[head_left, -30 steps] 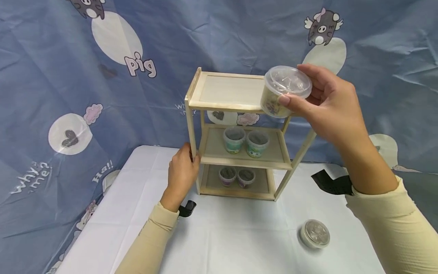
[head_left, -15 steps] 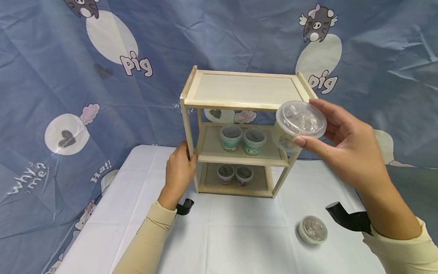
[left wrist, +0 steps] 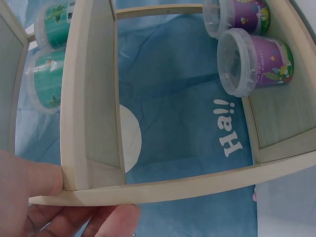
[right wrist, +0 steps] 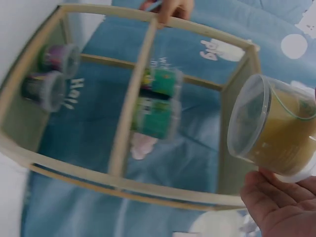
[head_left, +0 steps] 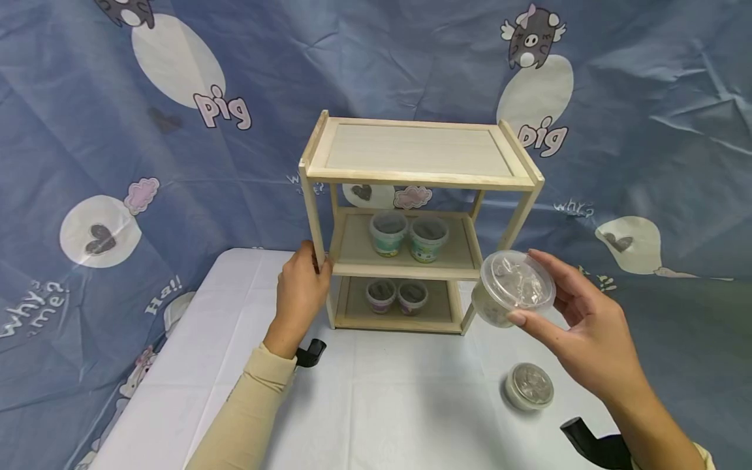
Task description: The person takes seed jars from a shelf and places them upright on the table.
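Note:
My right hand (head_left: 593, 333) holds a clear plastic tub (head_left: 511, 287) with a lid, thumb and fingers on opposite sides. It is just right of the small wooden shelf (head_left: 417, 150); yellowish contents show through its wall in the right wrist view. With my left hand (head_left: 299, 294) I grip the shelf's left front post at the middle level, thumb on one side and fingers on the other. Two teal-labelled tubs (head_left: 389, 243) stand together on the middle shelf, and two smaller purple-labelled tubs (left wrist: 271, 60) on the bottom one. The top board is bare.
Another lidded tub (head_left: 529, 386) stands on the white tablecloth (head_left: 405, 405), in front of the shelf to the right and below my right hand. A blue printed cloth (head_left: 264, 59) hangs close behind the shelf. The shelf's right front post (head_left: 523, 212) rises beside the held tub.
My right hand has lowered the tub from in front of the top board's right end to about middle-shelf height, just off the right post. My left hand keeps its grip.

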Tool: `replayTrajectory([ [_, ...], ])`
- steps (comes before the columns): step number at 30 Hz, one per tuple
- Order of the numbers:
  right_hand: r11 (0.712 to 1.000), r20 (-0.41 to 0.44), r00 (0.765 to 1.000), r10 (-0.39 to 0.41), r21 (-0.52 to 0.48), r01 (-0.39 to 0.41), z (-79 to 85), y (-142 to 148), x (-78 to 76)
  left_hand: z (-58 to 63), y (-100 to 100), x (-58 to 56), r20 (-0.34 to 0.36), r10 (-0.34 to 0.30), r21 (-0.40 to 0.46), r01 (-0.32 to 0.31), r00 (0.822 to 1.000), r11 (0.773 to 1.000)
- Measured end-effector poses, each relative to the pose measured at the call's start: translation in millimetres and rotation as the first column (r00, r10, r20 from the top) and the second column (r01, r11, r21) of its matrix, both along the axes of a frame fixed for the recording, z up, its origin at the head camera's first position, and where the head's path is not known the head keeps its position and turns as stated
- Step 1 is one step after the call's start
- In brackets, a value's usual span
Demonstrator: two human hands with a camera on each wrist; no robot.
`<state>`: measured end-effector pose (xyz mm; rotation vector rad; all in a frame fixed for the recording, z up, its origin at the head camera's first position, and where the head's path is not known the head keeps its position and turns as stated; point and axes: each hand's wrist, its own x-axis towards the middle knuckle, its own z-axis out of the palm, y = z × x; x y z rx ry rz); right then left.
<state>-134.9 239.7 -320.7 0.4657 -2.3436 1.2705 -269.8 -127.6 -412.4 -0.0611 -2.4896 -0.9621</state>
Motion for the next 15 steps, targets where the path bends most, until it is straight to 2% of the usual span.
replayTrajectory([
  [4,0.999,0.003,0.999,-0.037,-0.011,0.037,-25.4,1,5.5,-0.6,-1,0.0,-0.001,0.0,-0.004,0.0,1.0,1.0],
  [8,0.995,0.035,0.996,-0.085,-0.044,0.087,-59.4,-3,8.2,0.3,-3,0.4,-0.004,0.003,-0.003,-0.003,1.0,1.0],
  [15,0.974,0.149,0.963,-0.223,0.005,0.225,-120.0,-8,13.8,-0.5,-2,-0.6,-0.001,-0.01,0.003,0.01,1.0,1.0],
])
